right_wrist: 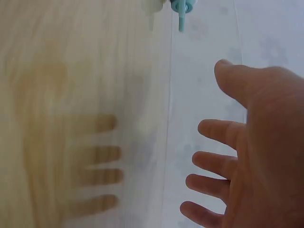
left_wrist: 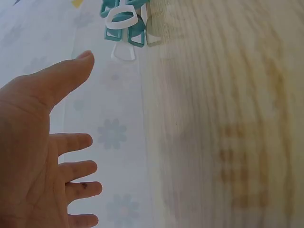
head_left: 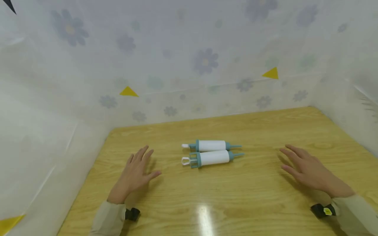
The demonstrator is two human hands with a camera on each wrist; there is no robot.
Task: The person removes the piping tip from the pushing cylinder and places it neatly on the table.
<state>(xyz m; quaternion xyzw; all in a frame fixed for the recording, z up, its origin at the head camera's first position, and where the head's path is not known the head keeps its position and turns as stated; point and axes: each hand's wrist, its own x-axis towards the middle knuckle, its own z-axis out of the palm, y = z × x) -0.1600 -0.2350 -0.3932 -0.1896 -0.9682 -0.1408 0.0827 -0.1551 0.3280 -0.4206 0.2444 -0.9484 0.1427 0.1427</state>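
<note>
Worktop, left hand and right hand spread over it, gripping nothing. Near syringe and far syringe lie side by side between them, pretty much left-to-right, handles facing the left hand (it's closer), nozzles the right.

Just below the middle of the head view, an upper syringe and a lower syringe lie on their sides, barrels touching or nearly so. Each has a white barrel, teal end fittings, a slim teal nozzle pointing right and a white looped plunger handle at left. The lower one slants slightly, nozzle end higher in the frame.
</note>
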